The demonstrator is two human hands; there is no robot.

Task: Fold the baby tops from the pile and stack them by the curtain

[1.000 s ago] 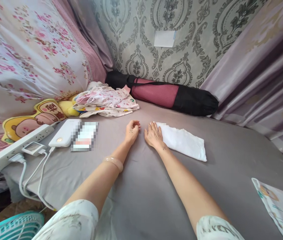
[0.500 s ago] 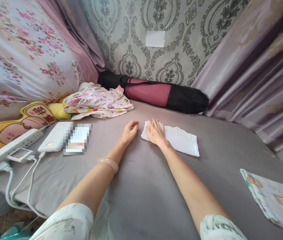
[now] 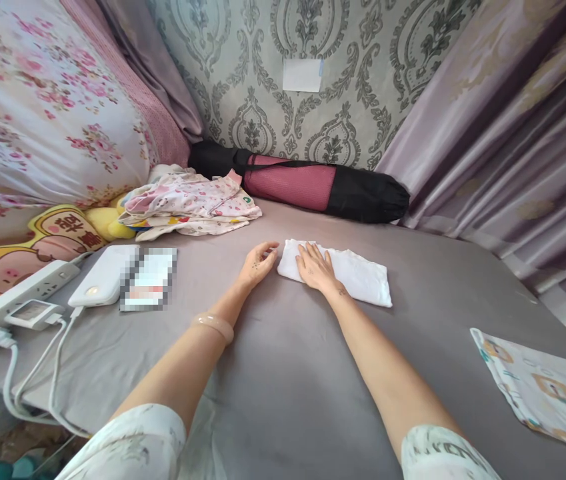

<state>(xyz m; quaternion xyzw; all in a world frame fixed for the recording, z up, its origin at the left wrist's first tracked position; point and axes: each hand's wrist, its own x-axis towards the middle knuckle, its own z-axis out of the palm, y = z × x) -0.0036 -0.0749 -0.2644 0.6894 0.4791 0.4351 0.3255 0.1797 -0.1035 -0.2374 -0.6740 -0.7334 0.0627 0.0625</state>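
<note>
A folded white cloth lies flat on the grey bed sheet, longer from left to right than it is deep. My right hand rests palm down on its left half, fingers spread and pointing away from me. Part of the cloth is hidden under that hand. Just left of the cloth's left end is my left hand, its fingers loosely curved and apart, with nothing in them. A pale bangle circles my left forearm.
A pile of printed clothes and a black and pink bag lie along the back. On the left are a power strip with cables, a white power bank and a phone. A patterned folded cloth lies at right.
My right hand has slid slightly rightward along the white cloth. The left hand stays beside its left end. The whole view has shifted a little.
</note>
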